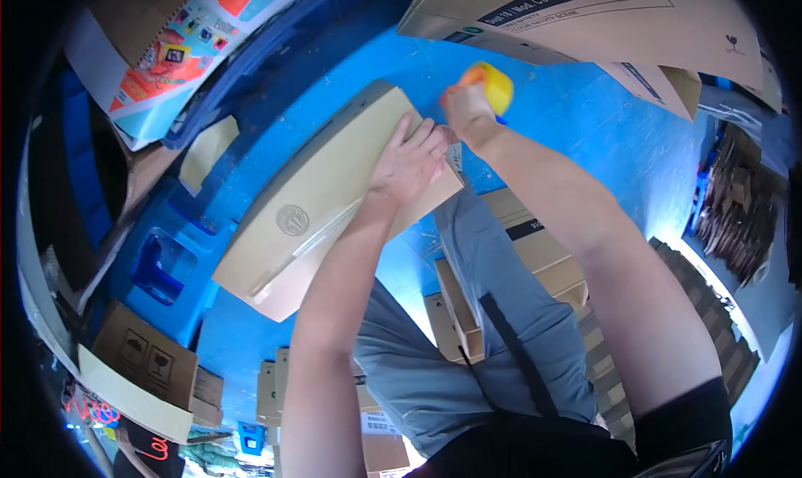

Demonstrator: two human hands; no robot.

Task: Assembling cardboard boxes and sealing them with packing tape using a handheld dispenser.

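Note:
A long tan cardboard box (317, 202) with a round printed mark and a strip of clear tape along its seam lies tilted across my lap. My left hand (409, 161) presses flat on the box's upper right end, fingers spread. My right hand (468, 111) grips a yellow and orange tape dispenser (493, 85) just past that same end of the box, close to my left fingertips.
A blue floor (601, 136) lies below. A large flattened carton (601, 19) is at the top right, a colourful printed box (192, 44) at the top left, blue plastic crates (167, 261) at the left, and several small cartons (535, 244) by my legs.

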